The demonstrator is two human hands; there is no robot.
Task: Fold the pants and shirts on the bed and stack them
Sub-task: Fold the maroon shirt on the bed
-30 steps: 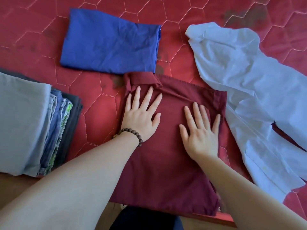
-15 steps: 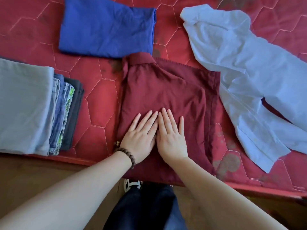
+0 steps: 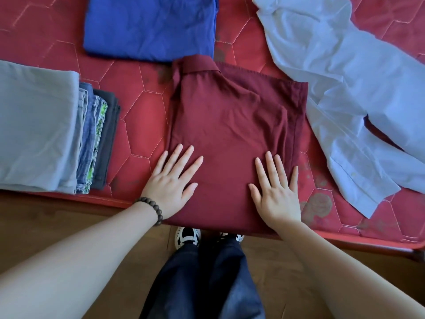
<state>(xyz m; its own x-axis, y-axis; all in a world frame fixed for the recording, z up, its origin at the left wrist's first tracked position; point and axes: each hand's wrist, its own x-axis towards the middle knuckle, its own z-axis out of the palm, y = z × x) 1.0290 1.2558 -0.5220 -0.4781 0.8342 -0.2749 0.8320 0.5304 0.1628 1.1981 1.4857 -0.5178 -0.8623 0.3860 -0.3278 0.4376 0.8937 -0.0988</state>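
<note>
We press our left hand (image 3: 171, 184) and right hand (image 3: 277, 192) flat, fingers straight, gripping nothing, on the folded maroon collared shirt (image 3: 230, 125); a crumpled white shirt (image 3: 358, 93) lies just right of our right hand.

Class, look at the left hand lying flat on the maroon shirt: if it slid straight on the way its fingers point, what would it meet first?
The left hand points up and slightly right across the folded maroon shirt. It would probably first meet the raised fold edge beneath the shirt's collar; height there is unclear.
</note>
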